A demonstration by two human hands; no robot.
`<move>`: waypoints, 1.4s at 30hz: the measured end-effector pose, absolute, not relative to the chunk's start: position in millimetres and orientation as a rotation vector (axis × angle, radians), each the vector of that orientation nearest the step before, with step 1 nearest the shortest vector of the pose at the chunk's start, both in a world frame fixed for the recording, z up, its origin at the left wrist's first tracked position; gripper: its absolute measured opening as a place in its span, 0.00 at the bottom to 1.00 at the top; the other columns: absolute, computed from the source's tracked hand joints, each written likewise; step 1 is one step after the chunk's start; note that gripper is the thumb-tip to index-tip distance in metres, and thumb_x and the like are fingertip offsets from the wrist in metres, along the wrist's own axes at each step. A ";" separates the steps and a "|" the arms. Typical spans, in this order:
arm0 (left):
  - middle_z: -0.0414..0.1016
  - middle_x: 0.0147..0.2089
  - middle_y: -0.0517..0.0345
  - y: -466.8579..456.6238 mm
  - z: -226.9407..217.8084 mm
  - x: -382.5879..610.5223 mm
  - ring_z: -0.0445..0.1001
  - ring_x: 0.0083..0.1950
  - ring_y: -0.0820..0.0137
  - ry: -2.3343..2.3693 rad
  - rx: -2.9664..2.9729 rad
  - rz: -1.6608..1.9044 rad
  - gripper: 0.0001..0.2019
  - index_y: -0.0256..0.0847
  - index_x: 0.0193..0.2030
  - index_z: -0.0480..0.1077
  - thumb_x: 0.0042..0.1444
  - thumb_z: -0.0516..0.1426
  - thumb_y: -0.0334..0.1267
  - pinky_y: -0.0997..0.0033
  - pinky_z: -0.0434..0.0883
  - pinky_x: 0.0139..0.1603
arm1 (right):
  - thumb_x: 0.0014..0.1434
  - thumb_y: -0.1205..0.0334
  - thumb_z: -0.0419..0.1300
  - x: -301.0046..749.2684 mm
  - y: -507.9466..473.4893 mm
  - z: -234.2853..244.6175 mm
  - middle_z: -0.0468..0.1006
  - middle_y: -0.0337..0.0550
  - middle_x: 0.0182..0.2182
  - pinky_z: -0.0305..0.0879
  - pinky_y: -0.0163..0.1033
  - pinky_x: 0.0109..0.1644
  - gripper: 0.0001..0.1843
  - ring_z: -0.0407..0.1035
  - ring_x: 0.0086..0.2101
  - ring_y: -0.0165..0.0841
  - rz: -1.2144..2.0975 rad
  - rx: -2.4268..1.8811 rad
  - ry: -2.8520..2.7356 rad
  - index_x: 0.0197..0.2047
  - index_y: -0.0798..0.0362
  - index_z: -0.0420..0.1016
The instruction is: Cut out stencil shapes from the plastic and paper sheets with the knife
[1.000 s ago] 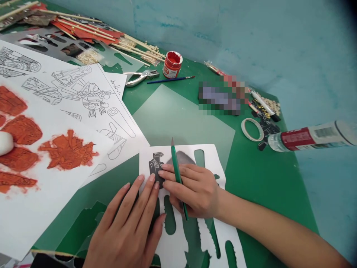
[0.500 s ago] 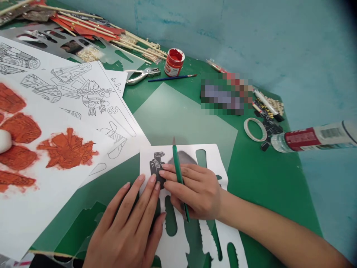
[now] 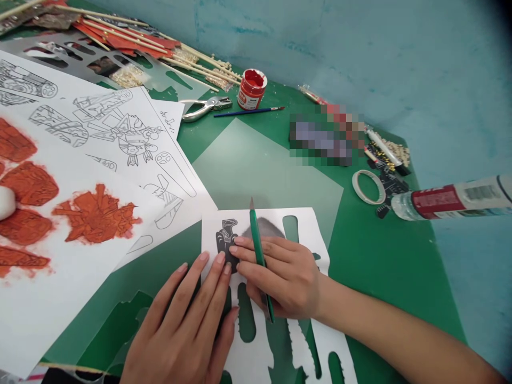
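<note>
My left hand (image 3: pixel 188 325) lies spread, its fingertips resting on the left edge of a white sheet (image 3: pixel 252 352) with cut-out openings and on a dark printed figure (image 3: pixel 227 232). A slim green pencil (image 3: pixel 258 248) slants across the fingers of my right hand (image 3: pixel 280 274), its pointed end away from me. The fingertips of that same hand press on the dark figure, right beside those of the left. Part of the figure is hidden under my fingers. Beneath the white sheet, a translucent sheet (image 3: pixel 264 160) reaches out toward the back.
Line-drawing sheets (image 3: pixel 176 154) and a sheet with red-painted shapes (image 3: pixel 96 218) cover the left. Behind are a red paint jar (image 3: pixel 252 89), a paintbrush (image 3: pixel 248 112), a hole punch (image 3: pixel 206 108) and sticks (image 3: pixel 132 37). A tape roll (image 3: pixel 368 187) and bottle (image 3: pixel 448 200) lie right.
Both hands hold nearly the same pose on the sheet. The view has shifted very slightly; nothing has been picked up or let go.
</note>
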State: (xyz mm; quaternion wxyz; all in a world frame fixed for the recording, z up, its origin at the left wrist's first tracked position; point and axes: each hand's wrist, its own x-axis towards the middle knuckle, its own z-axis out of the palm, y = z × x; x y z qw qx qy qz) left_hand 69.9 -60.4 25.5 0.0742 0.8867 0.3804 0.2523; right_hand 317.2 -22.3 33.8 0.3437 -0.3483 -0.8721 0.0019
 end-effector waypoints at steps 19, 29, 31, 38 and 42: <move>0.74 0.83 0.37 -31.1 20.8 61.8 0.64 0.89 0.50 1.024 2.835 0.660 0.29 0.25 0.81 0.71 0.81 0.58 0.41 0.51 0.50 0.94 | 0.83 0.64 0.56 319.2 -22.8 28.1 0.95 0.51 0.52 0.91 0.45 0.62 0.14 0.92 0.56 0.42 0.057 -0.895 -2.260 0.52 0.58 0.83; 0.73 0.84 0.41 -31.9 20.3 57.2 0.61 0.91 0.52 1.024 2.799 0.663 0.31 0.27 0.83 0.69 0.80 0.59 0.40 0.53 0.49 0.95 | 0.81 0.64 0.59 318.9 -25.0 27.6 0.95 0.54 0.51 0.90 0.45 0.64 0.13 0.91 0.57 0.42 0.062 -0.900 -2.237 0.51 0.60 0.85; 0.73 0.84 0.41 -32.0 20.1 57.7 0.62 0.91 0.52 1.028 2.794 0.665 0.30 0.26 0.83 0.69 0.80 0.59 0.40 0.53 0.50 0.95 | 0.82 0.64 0.57 318.8 -25.5 27.5 0.95 0.55 0.51 0.90 0.45 0.65 0.15 0.91 0.57 0.42 0.061 -0.905 -2.236 0.50 0.59 0.86; 0.75 0.83 0.43 -30.4 21.3 57.6 0.63 0.90 0.53 1.024 2.781 0.656 0.28 0.28 0.80 0.72 0.81 0.59 0.41 0.53 0.49 0.95 | 0.85 0.62 0.53 318.4 -25.8 29.3 0.95 0.52 0.52 0.90 0.44 0.65 0.19 0.91 0.57 0.40 0.053 -0.924 -2.242 0.51 0.58 0.86; 0.75 0.83 0.43 -31.1 22.0 57.4 0.61 0.91 0.56 1.017 2.763 0.670 0.27 0.28 0.80 0.73 0.81 0.59 0.40 0.55 0.49 0.95 | 0.85 0.63 0.54 318.6 -26.0 28.8 0.95 0.51 0.52 0.90 0.43 0.65 0.18 0.91 0.57 0.39 0.051 -0.927 -2.235 0.50 0.57 0.86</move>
